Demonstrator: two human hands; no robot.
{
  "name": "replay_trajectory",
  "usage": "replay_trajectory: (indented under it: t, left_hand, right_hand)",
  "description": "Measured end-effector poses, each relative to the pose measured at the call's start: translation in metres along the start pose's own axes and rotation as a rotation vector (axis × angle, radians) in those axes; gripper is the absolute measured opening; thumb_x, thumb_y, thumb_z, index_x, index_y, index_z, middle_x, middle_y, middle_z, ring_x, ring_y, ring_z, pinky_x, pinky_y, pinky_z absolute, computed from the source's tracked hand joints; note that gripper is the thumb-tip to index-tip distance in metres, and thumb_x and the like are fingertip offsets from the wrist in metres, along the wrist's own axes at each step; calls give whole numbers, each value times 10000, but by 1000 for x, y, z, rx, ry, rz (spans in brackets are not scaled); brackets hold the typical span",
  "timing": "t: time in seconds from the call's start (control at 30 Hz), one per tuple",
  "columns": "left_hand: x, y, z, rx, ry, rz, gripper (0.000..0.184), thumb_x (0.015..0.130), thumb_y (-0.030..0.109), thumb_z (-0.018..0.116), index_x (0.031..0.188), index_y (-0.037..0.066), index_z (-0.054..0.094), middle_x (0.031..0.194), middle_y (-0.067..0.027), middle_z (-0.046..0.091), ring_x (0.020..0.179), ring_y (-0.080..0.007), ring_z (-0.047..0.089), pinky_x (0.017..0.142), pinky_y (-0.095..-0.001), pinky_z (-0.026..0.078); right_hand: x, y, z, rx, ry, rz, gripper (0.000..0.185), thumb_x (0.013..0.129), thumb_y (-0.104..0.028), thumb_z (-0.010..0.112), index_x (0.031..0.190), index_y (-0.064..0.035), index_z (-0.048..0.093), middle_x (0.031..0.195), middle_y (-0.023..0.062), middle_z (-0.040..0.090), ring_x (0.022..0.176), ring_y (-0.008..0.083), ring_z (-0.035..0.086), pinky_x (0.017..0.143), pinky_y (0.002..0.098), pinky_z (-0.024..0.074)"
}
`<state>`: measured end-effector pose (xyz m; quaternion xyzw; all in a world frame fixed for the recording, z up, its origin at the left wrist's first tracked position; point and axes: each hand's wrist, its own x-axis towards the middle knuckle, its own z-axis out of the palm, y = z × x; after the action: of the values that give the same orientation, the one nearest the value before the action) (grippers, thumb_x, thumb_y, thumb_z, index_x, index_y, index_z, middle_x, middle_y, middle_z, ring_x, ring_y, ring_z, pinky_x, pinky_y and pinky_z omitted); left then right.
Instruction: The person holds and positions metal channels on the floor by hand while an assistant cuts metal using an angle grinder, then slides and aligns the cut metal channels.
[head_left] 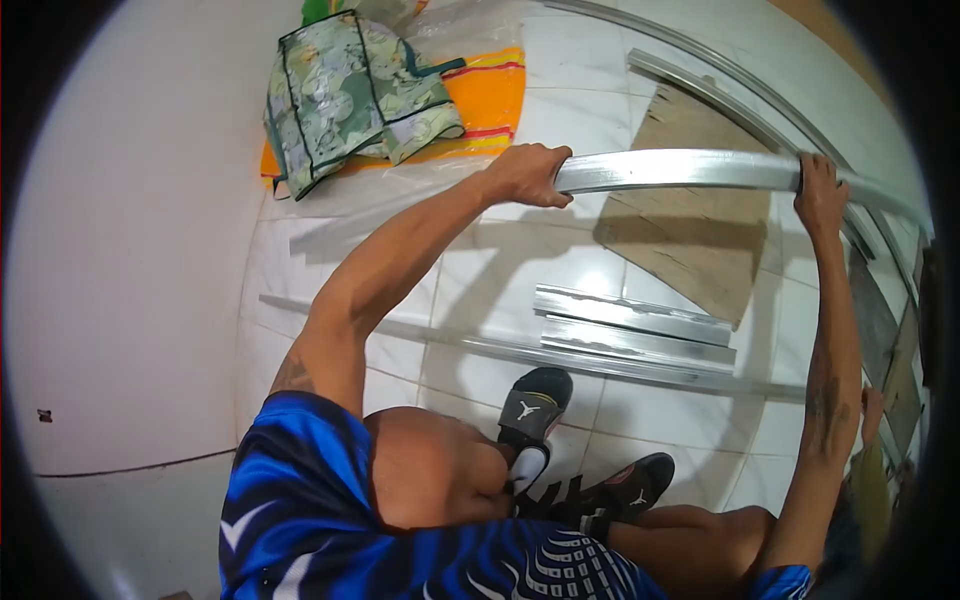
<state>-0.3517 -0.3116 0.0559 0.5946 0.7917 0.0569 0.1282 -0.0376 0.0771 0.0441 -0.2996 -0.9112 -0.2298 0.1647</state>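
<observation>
A long silvery metal channel (680, 170) spans the upper middle of the head view, raised above the floor, with its shadow below. My left hand (535, 175) is closed around it left of the middle. Farther along, my right hand (822, 195) grips the same channel near the right side. The channel runs on past both hands; its left stretch looks blurred. Beneath it lies a piece of worn plywood (690, 245). Closer to my feet, short metal channel pieces (635, 330) rest side by side on the floor, next to a long metal channel (480, 345).
A patterned green bag (350, 100) lies on an orange cloth (500, 90) at the upper left. More long metal channels (700, 90) cross the upper right. A wall (130, 250) stands at left. Another person's hand (872, 412) shows at the right edge.
</observation>
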Motion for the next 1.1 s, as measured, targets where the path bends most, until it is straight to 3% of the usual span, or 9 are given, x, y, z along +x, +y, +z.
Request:
replay_trajectory:
  t: [0.1,0.2,0.23,0.3,0.33,0.4,0.53,0.93,1.1]
  left_hand:
    - [-10,42,-6,-36,142,26,668,668,423,772,1128,-23,584,841,-241,679,810,-413,666,744,-479,523]
    - [-7,67,-6,-173,225,-19,731,662,376,812,1199,-55,568,771,-152,689,663,-246,667,658,-386,528]
    - [-8,80,-16,-205,192,-61,722,665,367,793,1219,-36,565,856,-199,690,765,-333,680,700,-422,539]
    - [-9,88,-22,-132,278,2,696,666,343,806,1168,-76,567,776,-202,662,705,-316,671,659,-412,523]
    - [-12,98,-32,-156,210,-71,651,664,337,811,1120,-66,578,765,-201,655,688,-324,660,658,-417,518]
    - [-21,95,-31,-135,273,-40,593,662,315,816,1068,-47,579,769,-201,642,688,-329,646,667,-410,511]
    - [-31,68,-31,-107,223,-27,558,658,246,822,1064,-45,572,794,-214,641,713,-334,647,683,-407,508]
    - [-56,-64,26,34,93,4,572,631,192,849,1073,-21,555,871,-242,658,818,-427,643,717,-455,504]
    - [-46,-83,40,0,-33,-61,521,645,177,848,1046,24,552,847,-202,667,800,-389,658,712,-435,512]
  right_hand:
    - [30,39,-15,-68,200,130,561,803,-65,649,1326,-246,552,1349,140,539,1314,349,455,981,618,395]
    - [49,58,-12,92,380,178,651,742,-107,734,1353,-229,544,942,133,658,984,390,580,852,488,491]
    - [59,66,-6,81,236,261,596,783,-145,704,1351,-233,544,1022,149,627,1067,381,537,891,533,445]
    - [65,54,-1,195,529,349,525,848,-154,594,1361,-260,547,1219,163,580,1387,463,299,1030,685,296]
    - [64,50,-4,141,622,345,566,827,-123,608,1372,-253,528,1370,323,456,1354,480,361,1024,654,310]
    - [45,24,-90,184,363,477,440,877,-130,541,1304,-228,582,1343,319,452,1272,428,420,944,604,399]
    - [35,1,-88,68,133,376,309,937,-232,500,1216,-255,632,1349,197,497,1293,387,376,921,748,295]
    - [-36,-113,-29,48,-317,-245,212,903,-193,544,1053,-86,649,1044,145,681,952,326,679,918,712,356]
    - [-43,-142,-2,177,-542,-171,270,911,-203,546,1100,-88,700,1113,131,701,1020,316,673,907,684,395]
